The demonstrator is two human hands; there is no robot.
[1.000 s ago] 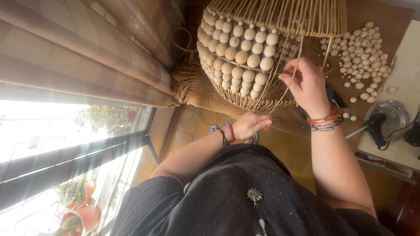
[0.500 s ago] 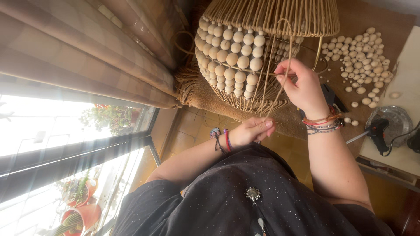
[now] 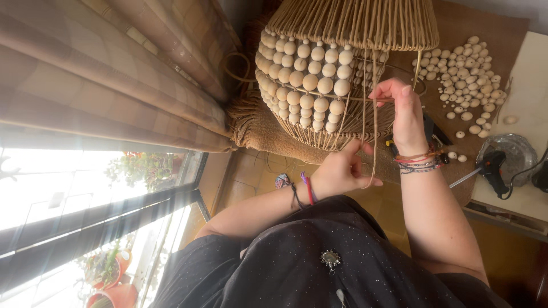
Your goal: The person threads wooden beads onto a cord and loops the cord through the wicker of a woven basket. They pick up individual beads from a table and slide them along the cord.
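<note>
Wicker lampshade point(image 3: 342, 51) strung with wooden beads, up at twelve o'clock on the surface. Right hand point(image 3: 406, 117), grip pinched on a cord point(image 3: 374, 142) at its rim; left hand point(image 3: 342, 171) below at six, fingers closed on the same cord. Loose beads point(image 3: 468, 74) at three o'clock, glue gun point(image 3: 491, 168) beyond.

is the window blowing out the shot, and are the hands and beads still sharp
Head view: the window at left is overexposed to near white, with streaks of glare across its frame. The left hand, right hand and beaded wicker shade are evenly lit and in focus; the loose wooden beads look sharp too. The whole view is rotated sideways.
</note>
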